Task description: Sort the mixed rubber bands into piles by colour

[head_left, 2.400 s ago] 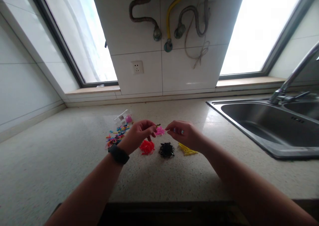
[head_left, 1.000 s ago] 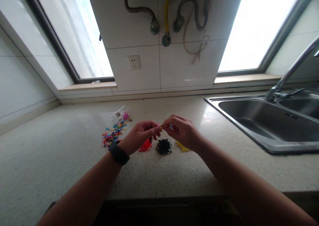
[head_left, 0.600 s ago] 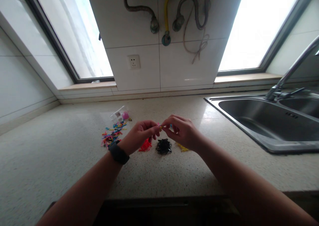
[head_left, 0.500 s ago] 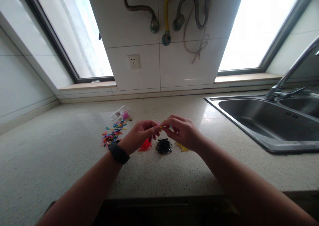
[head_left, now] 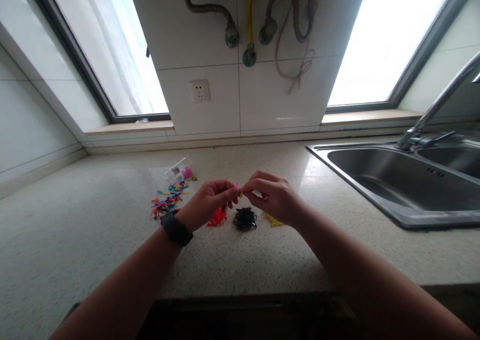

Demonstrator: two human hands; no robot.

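Mid-frame, the left hand [head_left: 215, 200] and right hand [head_left: 275, 195] pinch tightly on a small yellowish piece [head_left: 240, 194] (detail blurred), seemingly working it. The next move likely calls for steady tension.

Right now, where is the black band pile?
Below centre in the head view, the black pile lies between the red pile, left, and yellow pile, right.
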